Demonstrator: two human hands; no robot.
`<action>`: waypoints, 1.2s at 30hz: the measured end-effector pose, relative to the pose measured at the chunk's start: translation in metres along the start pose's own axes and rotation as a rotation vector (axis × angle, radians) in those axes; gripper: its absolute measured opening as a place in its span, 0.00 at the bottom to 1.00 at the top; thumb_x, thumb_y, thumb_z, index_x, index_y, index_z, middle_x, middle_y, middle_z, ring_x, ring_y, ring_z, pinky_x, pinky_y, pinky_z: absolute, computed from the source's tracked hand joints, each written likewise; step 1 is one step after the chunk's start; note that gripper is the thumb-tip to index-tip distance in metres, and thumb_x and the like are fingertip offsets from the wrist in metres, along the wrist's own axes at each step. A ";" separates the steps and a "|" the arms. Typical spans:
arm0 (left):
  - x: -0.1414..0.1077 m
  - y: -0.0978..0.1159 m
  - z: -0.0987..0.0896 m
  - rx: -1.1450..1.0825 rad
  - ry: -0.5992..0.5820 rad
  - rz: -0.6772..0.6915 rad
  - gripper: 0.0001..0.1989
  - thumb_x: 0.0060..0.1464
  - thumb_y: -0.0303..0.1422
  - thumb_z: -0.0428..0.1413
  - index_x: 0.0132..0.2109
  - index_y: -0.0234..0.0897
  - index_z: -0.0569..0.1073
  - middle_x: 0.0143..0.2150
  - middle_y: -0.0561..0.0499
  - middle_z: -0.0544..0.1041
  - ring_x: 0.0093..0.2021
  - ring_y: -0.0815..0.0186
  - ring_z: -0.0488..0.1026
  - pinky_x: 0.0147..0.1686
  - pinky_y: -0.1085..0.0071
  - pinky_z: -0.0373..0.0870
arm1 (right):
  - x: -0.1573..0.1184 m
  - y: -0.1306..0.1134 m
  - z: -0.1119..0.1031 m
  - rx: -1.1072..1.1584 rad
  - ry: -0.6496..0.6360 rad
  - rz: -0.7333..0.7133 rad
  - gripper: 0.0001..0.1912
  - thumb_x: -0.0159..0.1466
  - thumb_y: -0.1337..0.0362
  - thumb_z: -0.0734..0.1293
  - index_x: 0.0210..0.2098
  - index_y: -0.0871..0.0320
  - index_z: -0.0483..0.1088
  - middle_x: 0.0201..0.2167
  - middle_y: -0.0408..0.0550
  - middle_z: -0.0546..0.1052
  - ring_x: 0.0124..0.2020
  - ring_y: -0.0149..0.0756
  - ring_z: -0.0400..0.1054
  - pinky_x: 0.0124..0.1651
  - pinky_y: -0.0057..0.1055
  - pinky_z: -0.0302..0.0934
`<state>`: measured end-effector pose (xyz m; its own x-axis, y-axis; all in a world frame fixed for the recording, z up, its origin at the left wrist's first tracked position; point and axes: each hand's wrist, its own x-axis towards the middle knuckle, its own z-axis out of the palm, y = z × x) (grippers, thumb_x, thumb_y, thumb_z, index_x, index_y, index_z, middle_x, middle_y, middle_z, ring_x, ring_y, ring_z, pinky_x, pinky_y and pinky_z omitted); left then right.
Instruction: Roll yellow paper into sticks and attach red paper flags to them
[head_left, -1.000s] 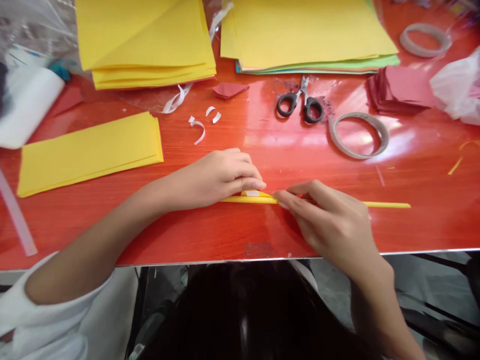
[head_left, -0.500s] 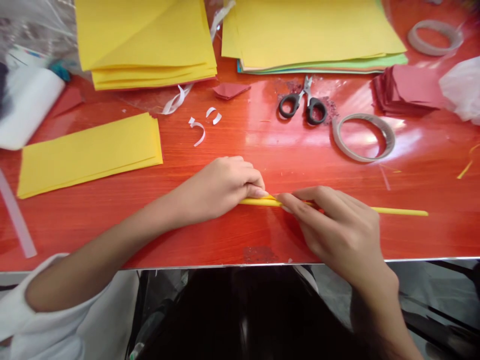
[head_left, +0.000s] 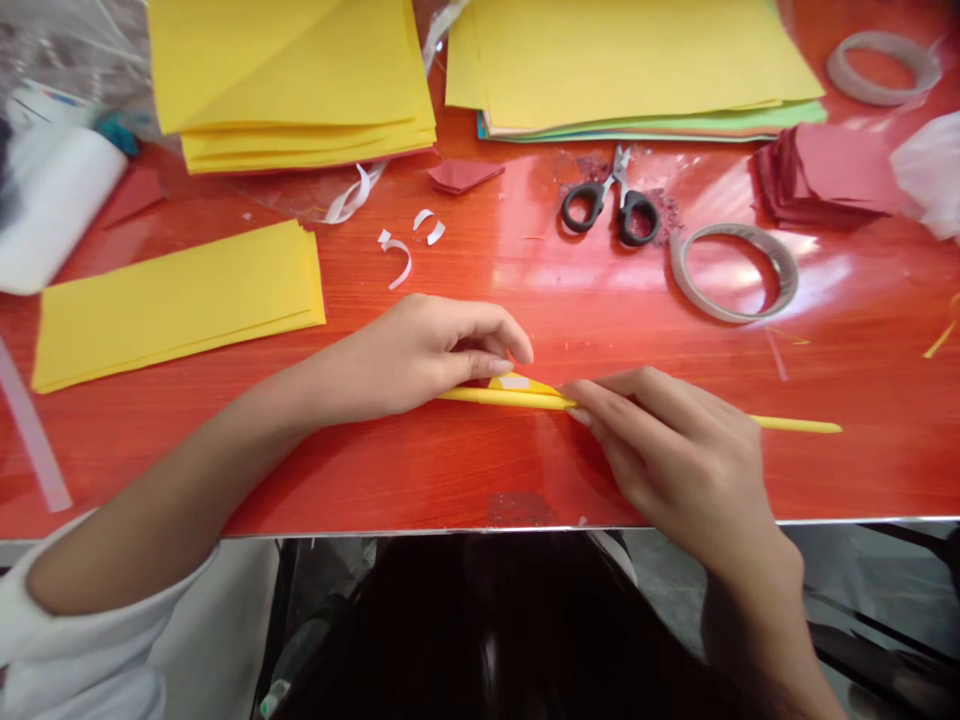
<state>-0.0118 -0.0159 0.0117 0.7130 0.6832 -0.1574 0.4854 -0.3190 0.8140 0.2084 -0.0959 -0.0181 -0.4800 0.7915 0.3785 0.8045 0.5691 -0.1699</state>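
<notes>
So, starting from the grip: your right hand (head_left: 682, 440) has thumb and index pinched together on the yellow paper tube (head_left: 517, 398), right where the loose flap (head_left: 541, 387) narrows into the roll. Your left hand (head_left: 409, 355) is over at 9 o'clock from there, thumb at the flap's upper edge, index curled above it and off the paper. I honestly can't tell if that thumb is pressing or just hovering.

The tube lies sideways across the bench (head_left: 375, 470), toward your edge of it. Its far end pokes out past your right hand at 3 o'clock; the other end is lost behind your left.

My read: you're on the edge-sealing step. The flap is up with a pale patch (head_left: 513, 382) showing, which I'd guess is the sticky bit. Next move probably calls for holding that right pinch steady and smoothing the flap down with the left thumb, working toward the pinch. Go easy, a thin tube like that likely creases if you squash it.

Further out from the tube: scissors (head_left: 619, 178) at 1 o'clock, tape roll (head_left: 786, 268) at 2, curled white scrap (head_left: 407, 265) between 10 and 11, and a stack of yellow strips (head_left: 176, 305) between 9 and 10.
</notes>
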 end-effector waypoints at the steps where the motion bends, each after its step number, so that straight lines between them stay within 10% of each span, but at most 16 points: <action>1: 0.000 0.001 0.001 -0.013 0.010 0.001 0.06 0.56 0.27 0.50 0.41 0.37 0.71 0.36 0.56 0.75 0.35 0.73 0.72 0.34 0.80 0.65 | 0.000 0.000 0.000 0.005 0.004 -0.007 0.11 0.62 0.73 0.61 0.43 0.59 0.69 0.30 0.45 0.74 0.28 0.29 0.66 0.30 0.27 0.57; 36: -0.004 0.004 0.005 0.413 0.173 0.374 0.06 0.57 0.31 0.52 0.36 0.38 0.74 0.36 0.50 0.73 0.40 0.67 0.67 0.42 0.72 0.64 | -0.004 0.000 0.000 -0.145 0.130 -0.085 0.15 0.60 0.75 0.63 0.45 0.55 0.67 0.31 0.43 0.73 0.27 0.27 0.63 0.31 0.27 0.54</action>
<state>-0.0100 -0.0232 0.0121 0.7981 0.5607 0.2206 0.3980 -0.7654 0.5058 0.2101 -0.0994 -0.0193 -0.5066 0.7013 0.5015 0.8096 0.5870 -0.0031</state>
